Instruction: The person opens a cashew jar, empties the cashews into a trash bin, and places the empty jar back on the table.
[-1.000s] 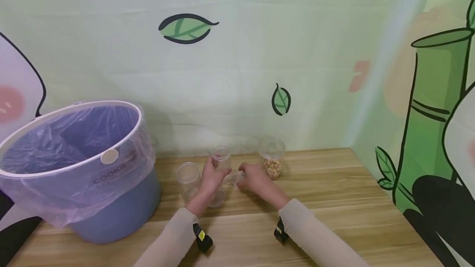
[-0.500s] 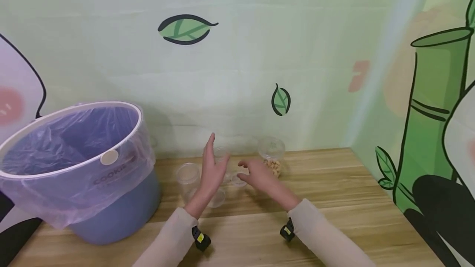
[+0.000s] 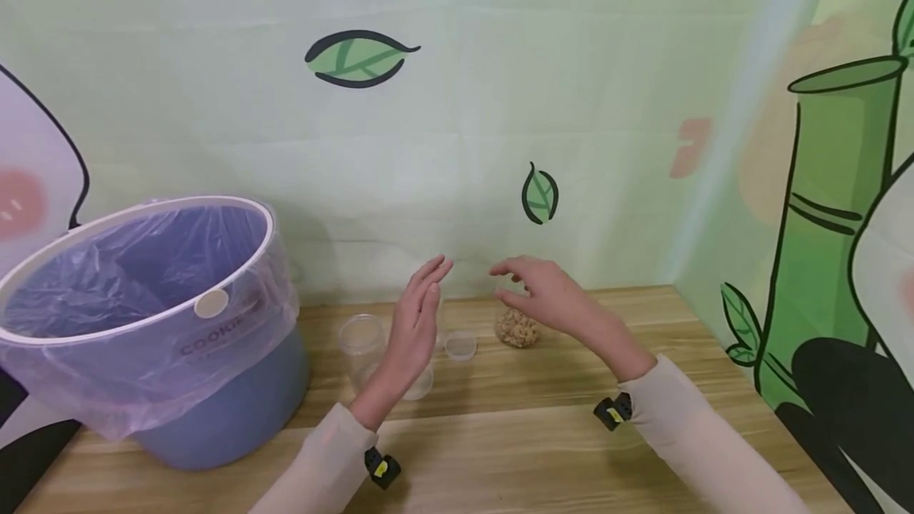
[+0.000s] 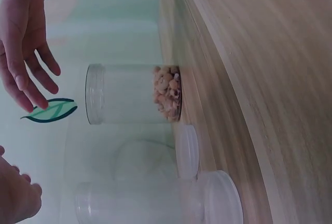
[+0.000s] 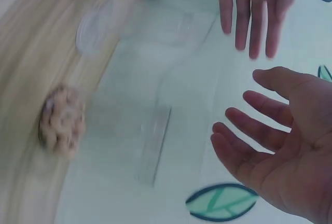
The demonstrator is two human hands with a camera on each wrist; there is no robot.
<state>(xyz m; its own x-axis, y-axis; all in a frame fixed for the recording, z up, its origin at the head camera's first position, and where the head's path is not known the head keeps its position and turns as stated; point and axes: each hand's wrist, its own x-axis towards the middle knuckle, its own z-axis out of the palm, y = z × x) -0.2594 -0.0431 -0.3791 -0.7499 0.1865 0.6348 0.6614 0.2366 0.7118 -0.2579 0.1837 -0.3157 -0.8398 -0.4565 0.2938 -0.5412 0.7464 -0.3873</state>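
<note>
My left hand [image 3: 412, 324] is raised with its fingers straight, in front of a clear jar that it mostly hides. Over the clear jar of cashew-like pieces [image 3: 517, 329], my right hand [image 3: 546, 292] hovers with loosely bent fingers and holds nothing. In the left wrist view that jar [image 4: 129, 94] stands upright, its pieces filling only the bottom, and the right hand [image 4: 23, 37] is beyond its top. A clear round lid [image 3: 460, 346] lies flat between the hands. To the left stands another clear jar [image 3: 362, 343], with a second lid [image 3: 421, 383] near its base.
At the left stands a large blue bin [image 3: 221, 411] lined with a clear plastic bag, taller than the jars. The wooden table [image 3: 514, 450] meets a printed green backdrop [image 3: 457, 141] just behind the jars.
My left hand has let go of the middle jar and straightened its fingers. From the small lid, my right hand has moved up and right, over the jar of cashew-like pieces.
</note>
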